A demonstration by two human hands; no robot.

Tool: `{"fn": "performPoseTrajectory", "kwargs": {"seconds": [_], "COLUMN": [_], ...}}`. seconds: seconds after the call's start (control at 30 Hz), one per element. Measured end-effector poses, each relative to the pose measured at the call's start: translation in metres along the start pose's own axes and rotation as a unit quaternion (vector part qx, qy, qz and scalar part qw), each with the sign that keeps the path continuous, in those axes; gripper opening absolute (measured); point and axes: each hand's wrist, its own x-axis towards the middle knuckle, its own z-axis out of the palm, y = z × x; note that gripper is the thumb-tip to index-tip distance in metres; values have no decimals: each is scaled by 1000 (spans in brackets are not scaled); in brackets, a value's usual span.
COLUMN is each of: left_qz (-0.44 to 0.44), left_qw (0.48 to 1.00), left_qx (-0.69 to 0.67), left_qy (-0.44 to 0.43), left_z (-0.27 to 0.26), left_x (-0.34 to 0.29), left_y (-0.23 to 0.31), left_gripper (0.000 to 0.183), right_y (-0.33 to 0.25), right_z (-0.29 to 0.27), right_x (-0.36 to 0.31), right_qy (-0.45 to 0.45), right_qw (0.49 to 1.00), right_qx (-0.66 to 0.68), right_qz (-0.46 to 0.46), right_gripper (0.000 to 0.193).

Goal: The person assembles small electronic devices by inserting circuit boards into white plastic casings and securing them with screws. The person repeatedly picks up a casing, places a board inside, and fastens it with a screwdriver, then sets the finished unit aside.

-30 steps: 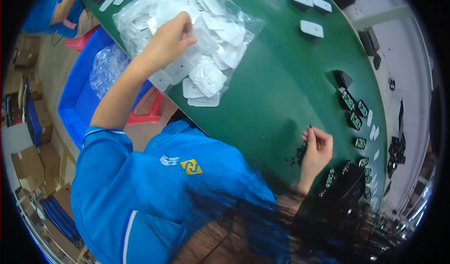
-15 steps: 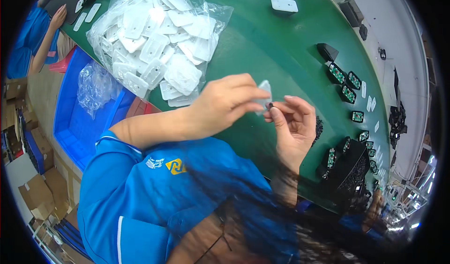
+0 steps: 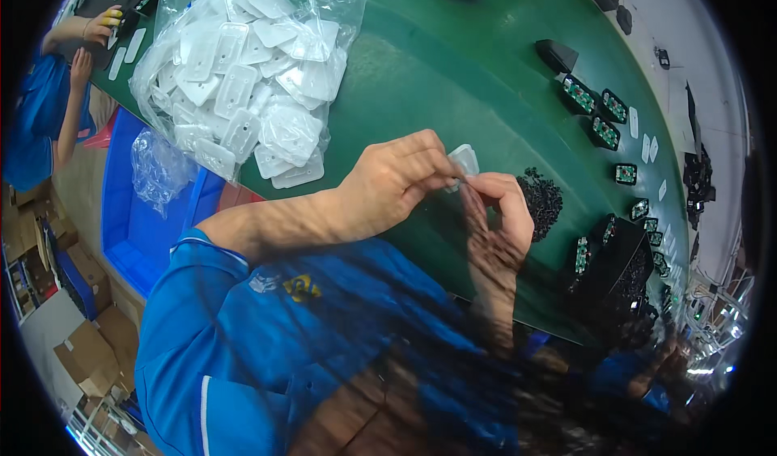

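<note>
My left hand (image 3: pixel 398 179) pinches a small translucent white plastic cover (image 3: pixel 464 158) between thumb and fingertips, above the green table. My right hand (image 3: pixel 503 205) meets it at the cover's near edge, thumb and forefinger closed. A small black part showed at these right fingertips a moment earlier; now the fingers and loose dark hair across the view mostly hide it. Just right of this hand lies a heap of tiny black parts (image 3: pixel 541 203). To the left, an opened clear bag holds a large pile of similar white covers (image 3: pixel 235 76).
Black housings with green circuit boards (image 3: pixel 605 132) and several white covers (image 3: pixel 634 123) line the right side of the green table (image 3: pixel 421 67). A blue bin (image 3: pixel 133 237) with crumpled clear plastic stands at left. A co-worker's hands (image 3: pixel 101 25) work at upper left.
My right hand has come in against the cover, its fingers closing together. The cover has tilted to show more of its face. The view has shifted, uncovering more of the black heap.
</note>
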Motion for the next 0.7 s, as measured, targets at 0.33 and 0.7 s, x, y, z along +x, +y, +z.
{"fn": "performPoseTrajectory", "kwargs": {"seconds": [0.33,0.7], "left_qz": [-319,-206], "left_qw": [889,940], "left_qx": [-328,-272], "left_qy": [-18,-20], "left_z": [3,9], "left_x": [1,-6], "left_y": [5,5], "left_gripper": [42,11], "right_y": [16,11], "right_z": [12,17], "right_x": [-8,-9], "right_qy": [51,63], "right_qw": [998,987], "right_qx": [16,69], "right_qz": [46,133], "right_gripper": [11,12]}}
